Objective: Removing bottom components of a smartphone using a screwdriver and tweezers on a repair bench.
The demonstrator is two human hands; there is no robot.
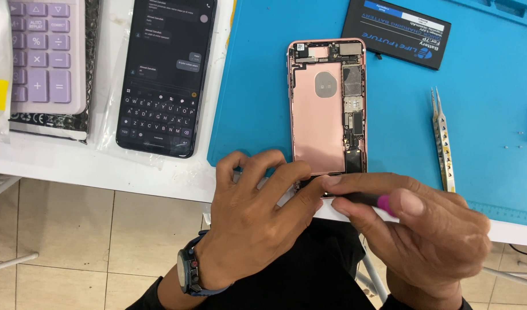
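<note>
The opened phone shell [328, 109], rose-gold with its boards and cables bare, lies face-up on the blue mat [476, 115] at the near edge of the white worktop [91, 163]. Seen from my head camera, my left hand [255, 221] rests at the shell's bottom end, its fingers [286, 172] curled together and pressing against that lower edge to steady it. My right hand [415, 227] comes in from the right, fingers clamped on a dark tool with a pink end [374, 200], whose tip meets the shell's bottom edge just beside my left forefinger. A dark watch [189, 270] sits on my left wrist.

On the mat, well apart to the right, lie metal tweezers [441, 140]; beyond the shell's top right corner lies a flat black battery [396, 33]. Left of the mat a dark phone [165, 74] with a lit keyboard screen lies on the worktop, and farther left a lilac calculator [45, 54].
</note>
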